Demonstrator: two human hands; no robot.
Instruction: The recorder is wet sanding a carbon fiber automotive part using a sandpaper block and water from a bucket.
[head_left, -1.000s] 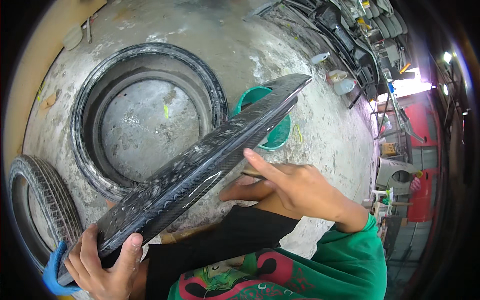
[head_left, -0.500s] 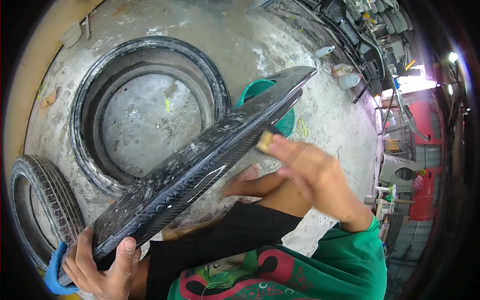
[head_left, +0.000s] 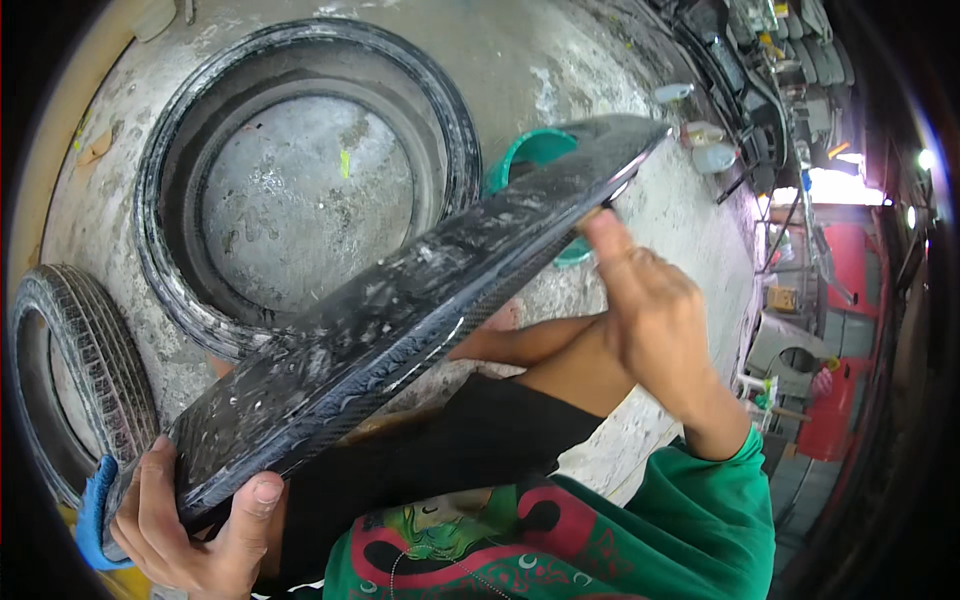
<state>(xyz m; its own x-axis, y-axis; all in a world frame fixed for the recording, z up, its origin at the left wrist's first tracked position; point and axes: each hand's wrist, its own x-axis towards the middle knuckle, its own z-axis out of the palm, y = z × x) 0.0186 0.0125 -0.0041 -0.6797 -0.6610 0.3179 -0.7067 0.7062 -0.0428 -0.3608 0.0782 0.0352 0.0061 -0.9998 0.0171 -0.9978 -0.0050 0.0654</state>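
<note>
- Farther toward the panel's far tip than in the earlier frame, the right hand point(head_left: 655, 315) had slid along the near edge; the large tyre point(head_left: 455, 150) showed higher in view, so the camera had probably shifted too.
- Slanting from lower left to upper right, the long dark panel point(head_left: 400, 285) crossed in front of the large tyre and the green bucket point(head_left: 505, 165); whether it rested on either could not be told.
- The left hand point(head_left: 200, 545) was clamped on the lower-left end, fingers over the broad face and thumb at the near edge, just beside a blue cloth point(head_left: 95, 515).
- The right hand seemed closed around a small tan block point(head_left: 590, 215), mostly hidden, against the edge.
- With its woven, glossy side, the panel looked stiff and probably light for its length, though awkward to balance from one end.
- Its whitish, shiny patches suggested a slick face; gripping across both long edges seemed surer than pressing flat, and the thin far tip looked easiest to chip.
- No brand, label or writing was legible on the panel; the green shirt point(head_left: 690, 510) bore a printed picture, and any labels on the pale jugs point(head_left: 714, 158) were too small to read.
</note>
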